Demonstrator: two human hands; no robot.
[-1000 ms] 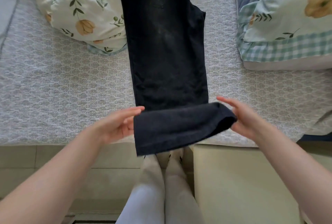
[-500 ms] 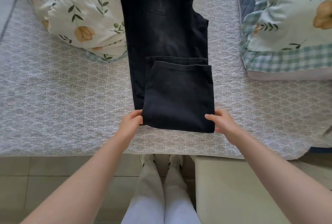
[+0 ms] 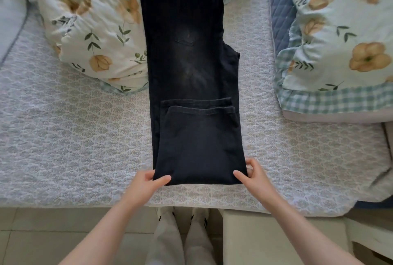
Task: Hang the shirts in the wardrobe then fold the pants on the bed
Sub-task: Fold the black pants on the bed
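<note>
Head view | left hand point(image 3: 144, 182), right hand point(image 3: 255, 176): fingers point(image 3: 163, 179) pinching pants point(image 3: 191, 69) fold corners | risk: uneven lift, layers sliding askew, hems offset

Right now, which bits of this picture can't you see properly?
- Top end of the black pants: cut off by the upper edge of the head view.
- Fingertips of the left hand and right hand: hidden under the folded end they pinch.
- Cream floral pillow: cropped by the top edge.
- Checked-edge pillow: cropped by the top and right edges.
</note>
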